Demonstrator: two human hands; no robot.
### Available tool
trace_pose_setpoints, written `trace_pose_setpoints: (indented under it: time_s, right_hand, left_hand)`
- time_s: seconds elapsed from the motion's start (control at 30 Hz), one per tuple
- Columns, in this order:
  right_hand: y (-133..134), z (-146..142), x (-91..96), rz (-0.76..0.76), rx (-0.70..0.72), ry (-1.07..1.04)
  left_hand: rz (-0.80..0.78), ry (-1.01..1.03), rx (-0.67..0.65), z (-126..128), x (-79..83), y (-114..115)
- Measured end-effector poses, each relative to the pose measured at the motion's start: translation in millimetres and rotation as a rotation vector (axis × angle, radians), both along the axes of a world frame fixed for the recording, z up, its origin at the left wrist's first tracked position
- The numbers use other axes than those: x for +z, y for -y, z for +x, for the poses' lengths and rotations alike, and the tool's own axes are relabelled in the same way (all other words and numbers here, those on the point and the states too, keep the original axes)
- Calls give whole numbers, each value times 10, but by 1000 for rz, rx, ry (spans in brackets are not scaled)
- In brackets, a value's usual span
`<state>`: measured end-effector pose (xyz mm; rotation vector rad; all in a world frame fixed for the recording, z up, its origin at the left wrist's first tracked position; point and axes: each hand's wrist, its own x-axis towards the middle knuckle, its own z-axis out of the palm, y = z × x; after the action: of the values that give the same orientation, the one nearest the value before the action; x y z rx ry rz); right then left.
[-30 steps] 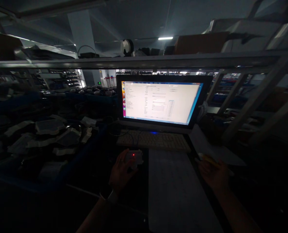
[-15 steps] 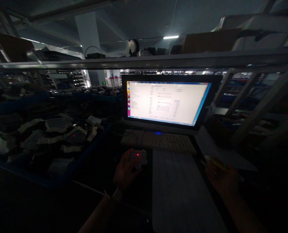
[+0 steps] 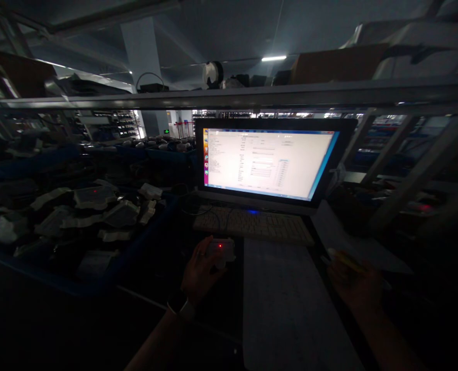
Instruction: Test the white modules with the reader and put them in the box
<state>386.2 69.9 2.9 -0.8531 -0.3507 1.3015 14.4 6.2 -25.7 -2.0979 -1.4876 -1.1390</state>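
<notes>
The scene is very dark. My left hand point(image 3: 200, 270) is closed around a small white device point(image 3: 221, 250) with a red light, just in front of the keyboard point(image 3: 252, 223). My right hand point(image 3: 354, 282) is closed on a yellow pen point(image 3: 344, 260) at the right edge of a large paper sheet point(image 3: 286, 304) that lies on the desk between my hands. A lit monitor point(image 3: 265, 163) showing a form window stands behind the keyboard.
A blue bin point(image 3: 97, 288) at the left holds several pale plastic trays point(image 3: 93, 196). A metal rack beam point(image 3: 229, 98) runs overhead, with slanted struts point(image 3: 414, 175) at the right. More paper point(image 3: 340, 237) lies right of the keyboard.
The view has shifted slightly, so everything sits a bit further right in the frame. Both hands keep their grip and stay in about the same place relative to the desk.
</notes>
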Motion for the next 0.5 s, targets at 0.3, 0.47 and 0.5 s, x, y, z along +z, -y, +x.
trace_pose_setpoints:
  time_s: [0.3, 0.47, 0.5]
  right_hand:
    - [-10, 35, -49, 40, 29, -15]
    - [-15, 28, -38, 25, 8, -7]
    - [-18, 29, -37, 16, 7, -6]
  left_hand:
    - [-13, 5, 3, 12, 6, 2]
    - [-10, -6, -1, 7, 37, 12]
    - [-2, -10, -4, 7, 36, 11]
